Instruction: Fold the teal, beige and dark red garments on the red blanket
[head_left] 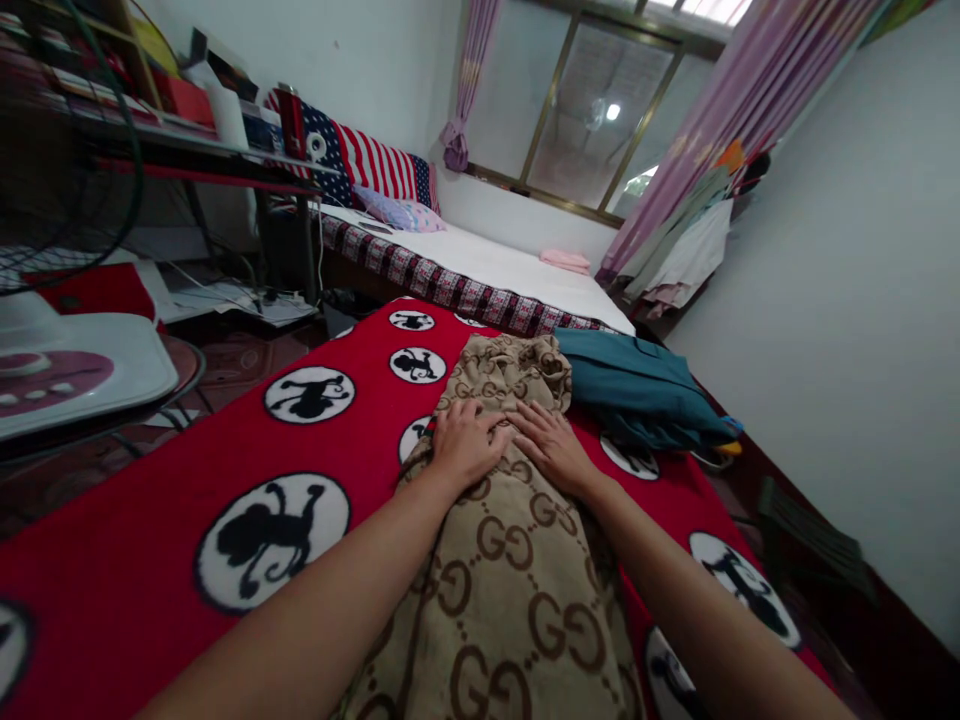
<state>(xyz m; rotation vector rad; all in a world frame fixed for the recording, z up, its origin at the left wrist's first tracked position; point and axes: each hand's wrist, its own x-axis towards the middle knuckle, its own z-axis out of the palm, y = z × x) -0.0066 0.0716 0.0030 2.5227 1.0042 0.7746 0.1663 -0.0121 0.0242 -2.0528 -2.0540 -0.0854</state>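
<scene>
A tan garment [517,560] with a brown letter pattern lies lengthwise on a red blanket [187,450] printed with white circles. Its far end is bunched or folded, and its near end runs out of the bottom of the view. My left hand [469,440] rests flat on the fabric, fingers stretched forward. Close beside it, my right hand [551,445] lies palm down on the same cloth, fingertips almost meeting the left ones. Just beyond my right hand sits a folded teal garment [637,385].
A bed [495,255] with a white sheet stands under the window. At the left are a cluttered desk [225,150] and a fan base [82,365]. A dark green stool [814,535] is low at the right, by the wall. Clothes [690,250] hang near the curtain.
</scene>
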